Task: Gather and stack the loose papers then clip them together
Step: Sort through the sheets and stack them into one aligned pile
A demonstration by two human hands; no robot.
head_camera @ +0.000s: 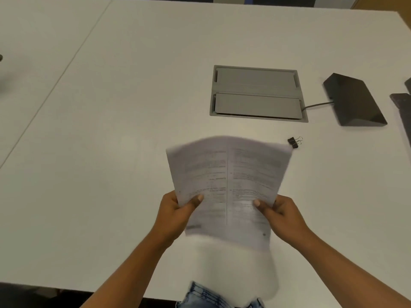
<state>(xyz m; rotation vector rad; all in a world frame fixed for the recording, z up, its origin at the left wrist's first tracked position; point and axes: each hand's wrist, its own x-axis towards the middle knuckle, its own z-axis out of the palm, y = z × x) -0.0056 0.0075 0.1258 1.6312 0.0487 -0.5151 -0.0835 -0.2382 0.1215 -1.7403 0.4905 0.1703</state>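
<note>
Now — thin white printed paper sheets (pixel 229 174) held above the white table (pixel 111 130) | left hand (pixel 178 210) grips lower left edge, right hand (pixel 282 212) lower right | handling: light, floppy, likely to slip — hold both side edges | count: sheets blurred, uncountable; one small black binder clip (pixel 294 142) on table, near their top right corner

My forearms are bare right down to my left hand (pixel 175 215) and right hand (pixel 282 215). At 6 o'clock are my faded light-blue denim jeans (pixel 206 296), streaked with paler wear.
</note>
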